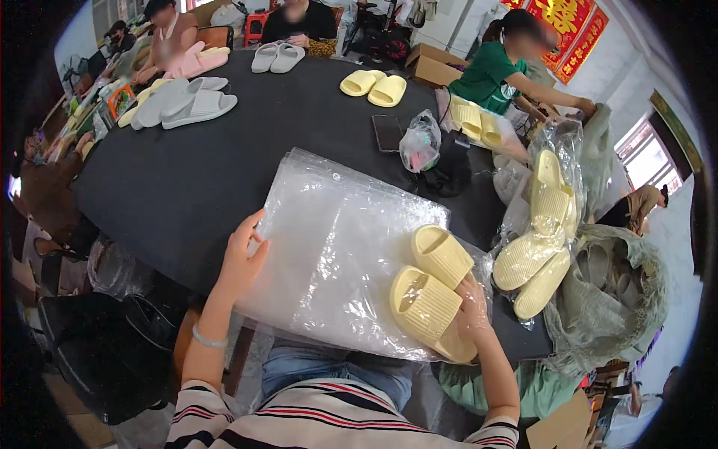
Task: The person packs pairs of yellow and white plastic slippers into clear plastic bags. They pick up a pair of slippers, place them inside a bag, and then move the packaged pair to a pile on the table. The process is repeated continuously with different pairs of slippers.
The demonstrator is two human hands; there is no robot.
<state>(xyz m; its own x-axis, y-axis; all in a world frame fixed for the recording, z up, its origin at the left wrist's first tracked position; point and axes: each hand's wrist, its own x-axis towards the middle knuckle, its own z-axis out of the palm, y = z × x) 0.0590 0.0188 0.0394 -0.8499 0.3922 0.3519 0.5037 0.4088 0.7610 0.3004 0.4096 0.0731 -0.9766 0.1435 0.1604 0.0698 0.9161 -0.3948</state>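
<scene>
A stack of clear plastic bags (329, 239) lies before me on the near part of the table. My left hand (245, 247) rests at its left edge, fingers stretched and thumb apart. On the stack's right side is a pair of pale yellow slippers (428, 305), with shiny film around them. My right hand (471, 305) grips the pair by the soles; its fingertips are partly hidden behind the slippers. To its right, more pale yellow slippers (529, 258) lie in clear bags at the table's edge.
Grey slippers (198, 103) and yellow slippers (374, 87) stand farther back on the dark table (172, 172). A phone (387, 133) lies near a small knotted bag (421, 142). A green mesh sack (609, 299) hangs at right. A co-worker in green (486, 78) handles bags.
</scene>
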